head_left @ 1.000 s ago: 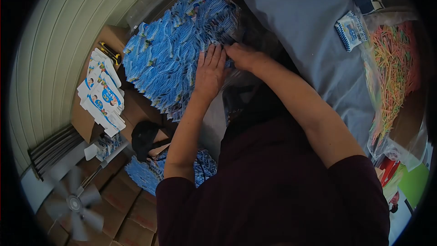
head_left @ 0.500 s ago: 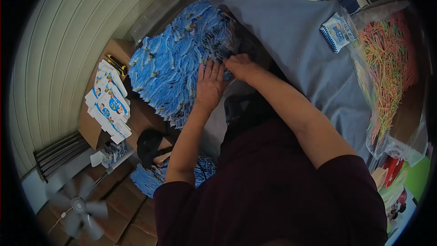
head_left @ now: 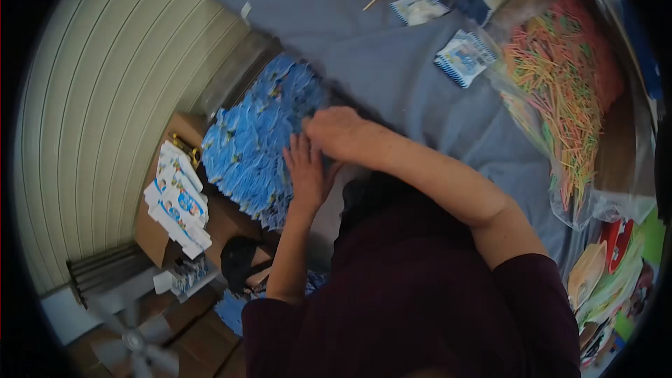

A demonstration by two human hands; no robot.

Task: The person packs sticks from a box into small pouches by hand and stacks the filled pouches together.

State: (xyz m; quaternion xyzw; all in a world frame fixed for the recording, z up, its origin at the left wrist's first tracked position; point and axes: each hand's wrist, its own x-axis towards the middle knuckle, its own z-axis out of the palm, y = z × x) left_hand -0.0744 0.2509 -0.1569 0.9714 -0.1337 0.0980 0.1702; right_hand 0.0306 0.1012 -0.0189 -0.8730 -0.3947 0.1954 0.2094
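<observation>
A large mass of blue-and-white printed packets (head_left: 255, 143) with zigzag edges is packed closely to the left of my hands. My left hand (head_left: 308, 173) lies at its right edge, fingers stretched out and resting on the packets. Just above it, my right hand (head_left: 334, 133) is closed, its fingertips bent down by the packets' edge. Whatever those fingers grip is hidden beneath the hand. Single blue-and-white packets (head_left: 465, 58) lie on the grey cloth to the right.
The grey sheet (head_left: 392, 91) covers the surface ahead. A clear bag of colourful thin sticks (head_left: 553, 84) lies at right. Flattened printed cartons (head_left: 180, 199) and a yellow-black cutter (head_left: 186, 147) sit on a cardboard box at left. A fan (head_left: 133, 341) spins at lower left.
My right hand has moved left, closer over my left hand's fingertips, with its back turned up. The whole view has shifted, so the packets and bag appear displaced.
</observation>
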